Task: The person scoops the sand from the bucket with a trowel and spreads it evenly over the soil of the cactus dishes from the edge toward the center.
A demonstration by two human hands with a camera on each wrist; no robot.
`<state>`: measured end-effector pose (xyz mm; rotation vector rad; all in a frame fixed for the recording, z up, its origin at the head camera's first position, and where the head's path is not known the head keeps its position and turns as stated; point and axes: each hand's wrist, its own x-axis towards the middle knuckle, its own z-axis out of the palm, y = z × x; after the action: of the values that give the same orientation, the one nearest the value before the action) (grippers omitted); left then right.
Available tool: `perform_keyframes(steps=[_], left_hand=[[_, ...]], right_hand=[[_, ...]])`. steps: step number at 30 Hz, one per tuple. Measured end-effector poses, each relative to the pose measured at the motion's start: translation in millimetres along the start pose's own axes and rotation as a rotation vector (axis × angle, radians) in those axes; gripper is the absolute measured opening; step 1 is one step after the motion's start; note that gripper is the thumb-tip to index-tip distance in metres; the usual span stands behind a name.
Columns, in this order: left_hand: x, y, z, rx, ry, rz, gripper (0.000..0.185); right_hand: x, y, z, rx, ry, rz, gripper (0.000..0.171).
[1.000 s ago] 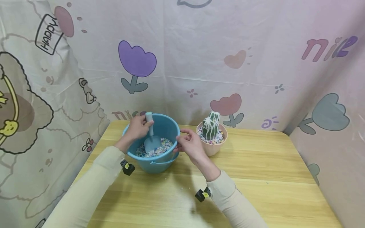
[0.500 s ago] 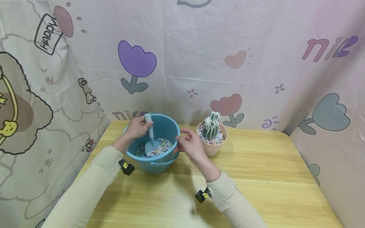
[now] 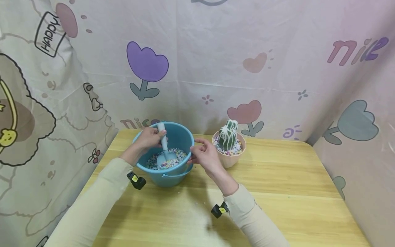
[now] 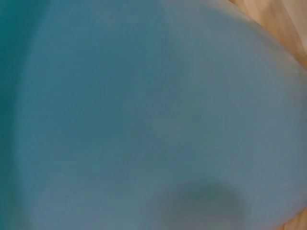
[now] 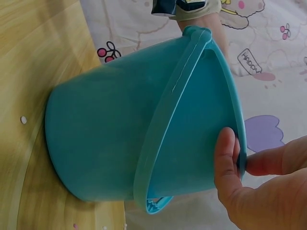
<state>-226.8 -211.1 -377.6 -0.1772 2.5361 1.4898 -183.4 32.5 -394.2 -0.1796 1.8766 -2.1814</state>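
From my head, my left hand grips the scoop by its handle, blade in the gravel inside the blue bucket; the cloth reads "HAPPY" and "nice", and the desk runs past the cactus pot to its right edge. My left wrist shows blurred blue, fingers unseen. At my right wrist, my right hand's fingers pinch the bucket's rim.

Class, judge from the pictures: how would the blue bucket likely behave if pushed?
The blue bucket probably slides rather than rolls, standing upright on the table. Its smooth, evenly round form suggests stiff plastic. Pebbles low inside likely steady it against tipping.
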Motion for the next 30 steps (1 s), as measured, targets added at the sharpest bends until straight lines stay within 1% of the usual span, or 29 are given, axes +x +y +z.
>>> perform_keyframes(steps=[4, 10, 14, 16, 19, 27, 30], left_hand=[[0.0, -2.6, -1.8, -0.026, -0.008, -0.020, 0.046], [-0.1, -3.1, -3.6, -0.068, -0.024, 0.018, 0.048], [-0.5, -1.3, -2.4, -0.113, -0.036, 0.026, 0.047], [-1.5, 0.4, -2.1, -0.122, -0.027, 0.024, 0.048], [-3.2, 2.8, -2.6, -0.142, 0.005, 0.010, 0.050], [-7.7, 6.7, -4.3, -0.234, 0.081, -0.045, 0.054], [-8.9, 8.5, -4.4, -0.244, 0.110, -0.064, 0.054]], right_hand=[[-1, 0, 0, -0.001, -0.010, 0.004, 0.049], [1, -1, 0, 0.003, 0.000, 0.015, 0.049], [1, -1, -1, 0.004, 0.004, 0.014, 0.048], [1, -2, -1, 0.003, 0.008, 0.015, 0.048], [1, -2, -1, -0.007, 0.007, 0.002, 0.047], [0, 0, -2, -0.029, 0.000, -0.012, 0.047], [0, -1, -1, -0.028, 0.002, -0.009, 0.048]])
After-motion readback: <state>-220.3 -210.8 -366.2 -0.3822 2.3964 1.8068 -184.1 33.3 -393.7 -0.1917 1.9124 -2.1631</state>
